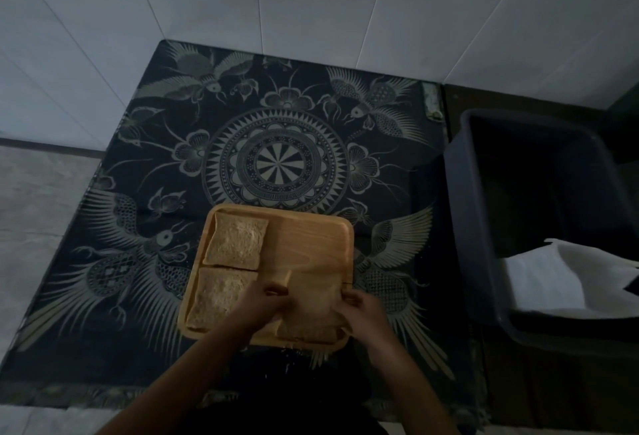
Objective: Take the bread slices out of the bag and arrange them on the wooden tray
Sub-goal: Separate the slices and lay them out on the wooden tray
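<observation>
Two bread slices (237,244) lie flat on the left half of the wooden tray (311,237), one behind the other. My left hand (266,303) and my right hand (363,310) pinch a third slice (311,299) by its sides, over the tray's near right corner, on the patterned cloth (276,144).

Both bare forearms reach forward, converging. Left hand (268,299) palm down, fingers curled; right hand (363,310) mirrors it, fingertips seemingly pinching something flat held between the two hands
</observation>
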